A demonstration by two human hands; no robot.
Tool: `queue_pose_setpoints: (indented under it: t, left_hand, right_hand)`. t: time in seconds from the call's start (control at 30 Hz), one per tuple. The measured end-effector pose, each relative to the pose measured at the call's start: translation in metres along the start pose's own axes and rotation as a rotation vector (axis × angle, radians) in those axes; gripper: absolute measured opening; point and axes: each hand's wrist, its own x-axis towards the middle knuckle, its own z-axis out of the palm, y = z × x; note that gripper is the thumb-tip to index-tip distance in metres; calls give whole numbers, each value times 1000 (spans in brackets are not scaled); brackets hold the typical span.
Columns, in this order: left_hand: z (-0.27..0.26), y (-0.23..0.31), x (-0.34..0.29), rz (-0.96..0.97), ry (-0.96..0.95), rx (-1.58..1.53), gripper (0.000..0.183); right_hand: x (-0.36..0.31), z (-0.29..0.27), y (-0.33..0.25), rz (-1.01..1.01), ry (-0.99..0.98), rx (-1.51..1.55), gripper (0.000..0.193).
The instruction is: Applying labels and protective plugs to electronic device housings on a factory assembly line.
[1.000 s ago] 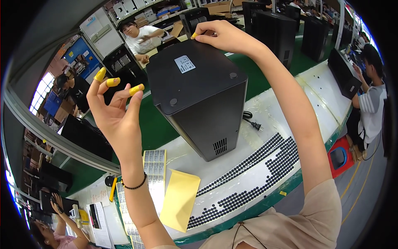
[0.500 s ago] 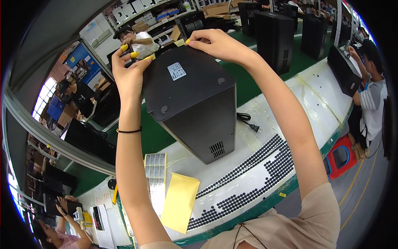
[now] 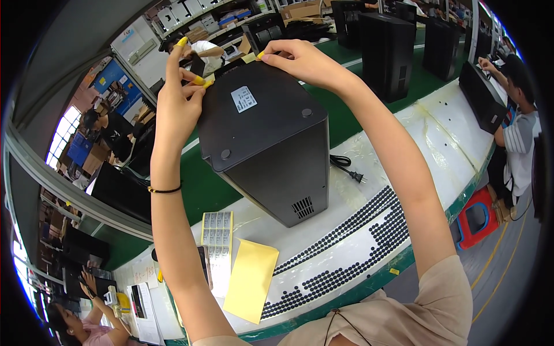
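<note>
two hands at the top of a black case. the case (image 3: 271, 147) stands on end on the white table (image 3: 375, 153), between the two forearms; its top face carries a pale label (image 3: 243, 99) and, near the corners closest to the person, two round feet (image 3: 306, 113). a slotted vent (image 3: 302, 207) lies low on the side facing the person.

the left hand (image 3: 183, 95) is at the far left edge of the top face: its index finger points up, while the thumb and another finger meet at their tips, in yellow finger covers (image 3: 182, 41). the right hand (image 3: 297, 60) is at the far edge, thumb and index fingertip drawn close together. whether either hand pinches anything cannot be told. a dark bracelet (image 3: 165, 190) rings the left wrist.

right of the case's base lies a black cord (image 3: 341, 162) with its plug. nearer the person, rows of black dots (image 3: 340, 278) curve along the table; to their left lie a yellow envelope (image 3: 251, 281) and, beside it, a sheet of labels (image 3: 217, 228), partly behind the left forearm. beyond the table runs a green belt (image 3: 353, 131) bearing further cases (image 3: 385, 57). at right, a co-worker (image 3: 519, 130) sits by a red stool (image 3: 476, 233).
</note>
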Motion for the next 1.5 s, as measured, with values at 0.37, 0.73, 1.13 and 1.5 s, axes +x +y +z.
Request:
queue_pose_setpoints:
  t: [0.37,0.73,1.13,1.5]
  left_hand:
    - [-23,0,-39,209,132,32,59]
    - [-147,-54,-296,-713,-203,221,14]
    - [-105,-200,-404,-712,-202,745,13]
    - [-88,-219,-389,-825,-348,982,9]
  right_hand:
    - [-3,6,13,-12,-38,65,29]
    - [-113,-6,2,-43,678,450,36]
    - [-165,30,-38,53,578,520,38]
    - [-183,27,-38,117,559,511,37]
